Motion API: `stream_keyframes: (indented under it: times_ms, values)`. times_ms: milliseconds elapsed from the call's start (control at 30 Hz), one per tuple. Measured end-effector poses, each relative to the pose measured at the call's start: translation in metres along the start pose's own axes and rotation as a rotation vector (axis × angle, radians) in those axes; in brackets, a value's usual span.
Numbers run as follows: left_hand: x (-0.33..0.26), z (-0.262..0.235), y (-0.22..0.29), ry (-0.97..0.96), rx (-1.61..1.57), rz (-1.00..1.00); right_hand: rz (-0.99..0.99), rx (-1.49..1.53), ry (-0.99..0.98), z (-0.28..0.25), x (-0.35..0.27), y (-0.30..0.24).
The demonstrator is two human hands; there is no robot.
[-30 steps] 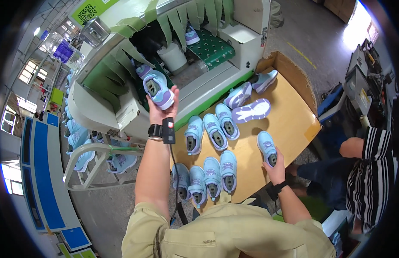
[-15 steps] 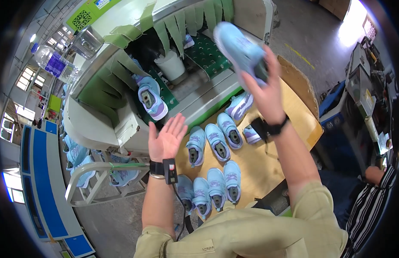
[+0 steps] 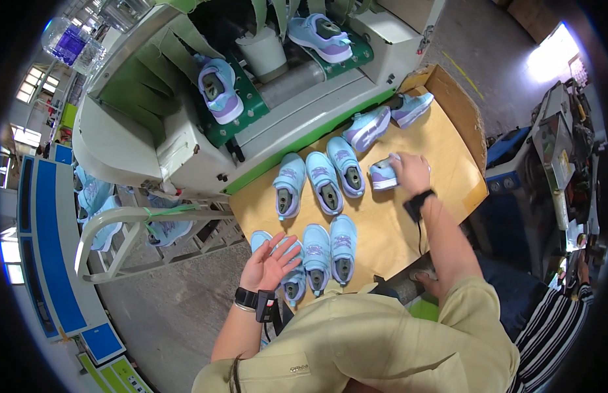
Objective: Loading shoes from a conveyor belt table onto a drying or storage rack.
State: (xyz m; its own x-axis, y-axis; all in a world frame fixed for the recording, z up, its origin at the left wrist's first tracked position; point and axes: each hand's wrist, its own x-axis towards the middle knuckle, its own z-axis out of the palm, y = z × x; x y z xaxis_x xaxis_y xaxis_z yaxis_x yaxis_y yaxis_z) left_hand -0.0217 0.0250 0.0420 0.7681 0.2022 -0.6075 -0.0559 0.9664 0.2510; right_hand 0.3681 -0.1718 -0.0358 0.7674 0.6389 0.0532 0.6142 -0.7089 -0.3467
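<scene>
My right hand (image 3: 412, 171) is closed on a light blue and lilac sneaker (image 3: 382, 176) lying on its side on the tan tabletop (image 3: 395, 229). My left hand (image 3: 270, 263) is palm up with fingers spread, holding nothing, over the near-left sneakers. It partly hides one sneaker (image 3: 292, 278) there. Several matching sneakers with dark inserts stand in two rows, among them a far-row sneaker (image 3: 323, 183) and a near-row sneaker (image 3: 343, 249). Toward the far right, two more, one sneaker (image 3: 367, 129) and another sneaker (image 3: 411, 109), rest on the table with their soles partly showing.
Beyond the table is a machine with green hanging strips (image 3: 130, 85). One sneaker (image 3: 220, 90) sits on its left green belt, another sneaker (image 3: 321, 37) on its right belt. A metal rack (image 3: 130, 223) with sneakers stands left. A cardboard edge (image 3: 458, 121) borders the table's right.
My right hand has let go of the raised sneaker and come down to one on the table. A sneaker now rests at the table's far right. The right-belt sneaker is farther out; my view has shifted.
</scene>
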Motion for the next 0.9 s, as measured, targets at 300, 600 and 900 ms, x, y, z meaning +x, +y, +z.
stream_keyframes:
  times_ms: [300,600,900]
  values:
    - [0.019,0.027,-0.031,-0.093,0.163,-0.119,0.486,1.048,0.552,0.004,-0.128,0.038]
    - [0.038,0.053,-0.068,-0.105,0.462,-0.177,0.593,1.398,0.070,-0.039,-0.155,-0.073]
    - [0.018,0.070,-0.031,-0.393,0.117,0.071,-0.120,1.087,-0.001,-0.064,-0.081,-0.126]
